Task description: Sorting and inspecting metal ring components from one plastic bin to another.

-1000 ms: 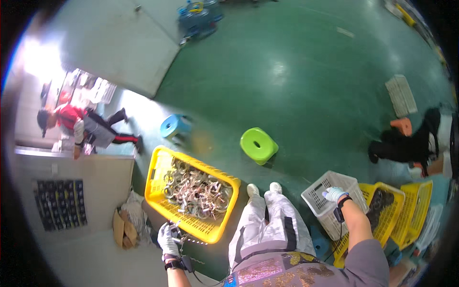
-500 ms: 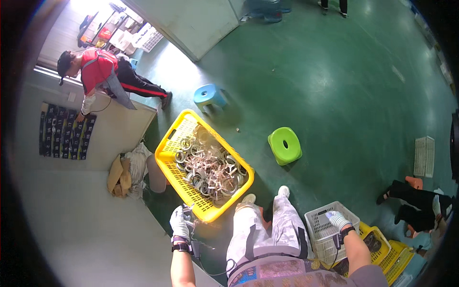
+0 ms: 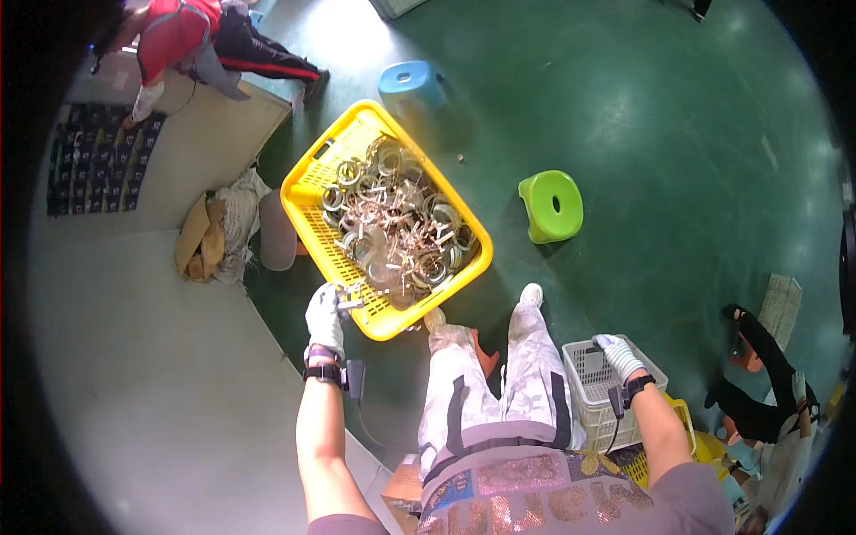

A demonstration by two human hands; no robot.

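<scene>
Metal pieces (image 3: 352,304) in gloved left hand (image 3: 325,319)

Basket (image 3: 389,326): ahead, left; metal parts (image 3: 401,223) inside. First stool (image 3: 410,78): on floor (image 3: 660,214), beyond basket. Second stool (image 3: 538,212): on floor, right of basket. Crate (image 3: 606,414): near right. Cloth heap (image 3: 235,234): left of basket.

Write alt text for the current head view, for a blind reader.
A person's gloved left hand holds metal parts by a yellow basket of metal rings; the gloved right hand is over a white crate. A green stool stands ahead.
</scene>
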